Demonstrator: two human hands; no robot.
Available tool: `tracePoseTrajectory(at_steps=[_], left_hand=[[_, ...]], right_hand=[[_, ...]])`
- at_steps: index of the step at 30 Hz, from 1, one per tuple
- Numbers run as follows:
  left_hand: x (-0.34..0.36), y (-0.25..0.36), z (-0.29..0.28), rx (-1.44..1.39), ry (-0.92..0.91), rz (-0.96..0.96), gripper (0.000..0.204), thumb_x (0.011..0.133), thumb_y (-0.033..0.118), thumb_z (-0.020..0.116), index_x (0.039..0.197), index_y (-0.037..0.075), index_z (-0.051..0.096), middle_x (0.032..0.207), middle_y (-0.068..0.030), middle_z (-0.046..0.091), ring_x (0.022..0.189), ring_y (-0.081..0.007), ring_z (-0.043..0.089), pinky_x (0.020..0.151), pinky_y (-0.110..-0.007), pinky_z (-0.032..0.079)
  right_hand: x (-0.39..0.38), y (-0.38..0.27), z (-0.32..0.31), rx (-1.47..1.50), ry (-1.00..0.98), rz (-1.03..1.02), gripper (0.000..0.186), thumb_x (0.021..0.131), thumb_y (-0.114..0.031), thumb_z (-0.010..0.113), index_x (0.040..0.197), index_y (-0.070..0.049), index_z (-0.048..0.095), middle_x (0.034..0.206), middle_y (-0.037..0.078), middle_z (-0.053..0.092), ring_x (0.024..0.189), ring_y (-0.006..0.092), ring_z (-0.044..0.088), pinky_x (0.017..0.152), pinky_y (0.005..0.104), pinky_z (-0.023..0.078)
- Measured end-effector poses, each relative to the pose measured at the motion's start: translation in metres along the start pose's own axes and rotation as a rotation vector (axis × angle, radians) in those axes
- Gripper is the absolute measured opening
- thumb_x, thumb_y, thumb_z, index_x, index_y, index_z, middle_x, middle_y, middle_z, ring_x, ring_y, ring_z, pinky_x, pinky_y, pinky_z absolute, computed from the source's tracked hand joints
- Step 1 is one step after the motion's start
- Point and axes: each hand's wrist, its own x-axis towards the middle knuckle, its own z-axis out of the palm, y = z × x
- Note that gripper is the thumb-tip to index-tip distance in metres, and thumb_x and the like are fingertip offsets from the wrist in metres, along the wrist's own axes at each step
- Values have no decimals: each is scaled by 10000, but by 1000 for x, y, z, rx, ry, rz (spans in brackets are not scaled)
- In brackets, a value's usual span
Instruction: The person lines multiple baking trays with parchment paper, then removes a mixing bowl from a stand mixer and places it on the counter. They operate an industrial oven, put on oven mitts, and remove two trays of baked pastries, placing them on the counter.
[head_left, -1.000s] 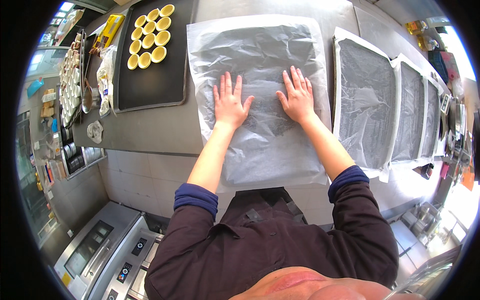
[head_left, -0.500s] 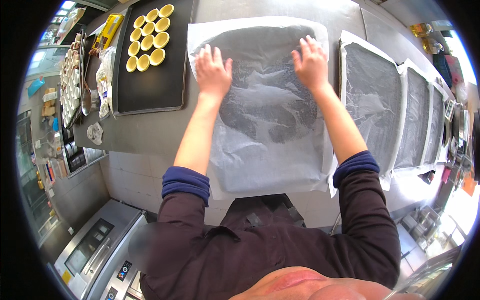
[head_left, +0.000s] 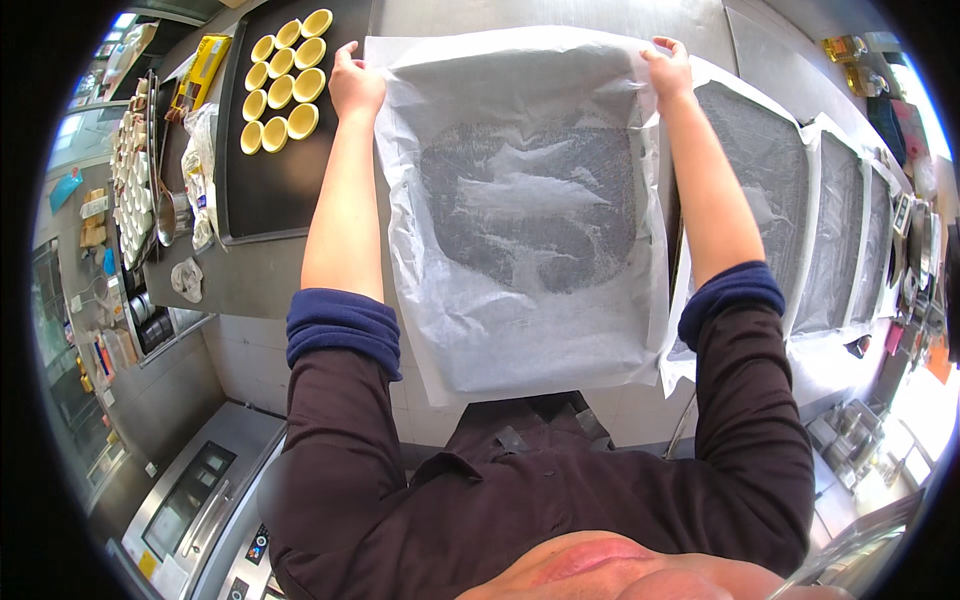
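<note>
A sheet of white parchment paper [head_left: 520, 345] lies in front of me, with a dark patch showing through its middle and a raised fold along its right side. My left hand [head_left: 357, 88] is closed at the sheet's far left corner, partly turned away. At the far right corner, my right hand [head_left: 670, 75] has its fingers curled over the paper's edge. What lies under the paper at both corners is hidden. Along the right side stands a paper-lined baking tray [head_left: 755, 150], partly behind my right forearm.
At left, a black baking tray [head_left: 270, 190] carries several yellow tart shells [head_left: 280, 91]. Beyond it are a yellow package [head_left: 203, 70], a ladle [head_left: 165, 222] and a crumpled plastic bag [head_left: 187, 279]. More paper-lined trays [head_left: 835, 230] extend right. An oven [head_left: 190, 500] stands lower left.
Both hands went from lying flat on the paper to its far corners, moving outward and away from me. Their fingers closed, and the far left corner shifted slightly outward.
</note>
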Motion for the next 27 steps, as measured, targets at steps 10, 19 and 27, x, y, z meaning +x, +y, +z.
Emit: tracePoseTrajectory(at_steps=[10, 19, 27], left_hand=[[-94, 58, -5, -300, 95, 380, 256, 906, 12, 647, 1158, 45, 684, 1035, -119, 687, 975, -328, 648, 942, -434, 516], [-154, 52, 41, 165, -23, 514, 370, 959, 241, 698, 1252, 16, 672, 1377, -244, 580, 1324, -424, 523, 1145, -501, 416], [-129, 56, 57, 216, -80, 618, 426, 979, 312, 685, 1329, 71, 687, 1386, -213, 563, 1319, -397, 524, 1139, -501, 420]], right_hand=[[-57, -31, -10, -192, 227, -825, 405, 808, 59, 518, 1122, -18, 762, 1190, 203, 731, 1191, 347, 676, 1066, 398, 505], [-145, 24, 54, -855, -36, -666, 538, 1000, -281, 620, 1469, -24, 566, 1571, 239, 476, 1486, 398, 427, 1236, 522, 324], [-123, 12, 87, -836, -231, -818, 512, 1014, -317, 596, 1441, -35, 581, 1524, 246, 514, 1464, 413, 445, 1235, 536, 337]])
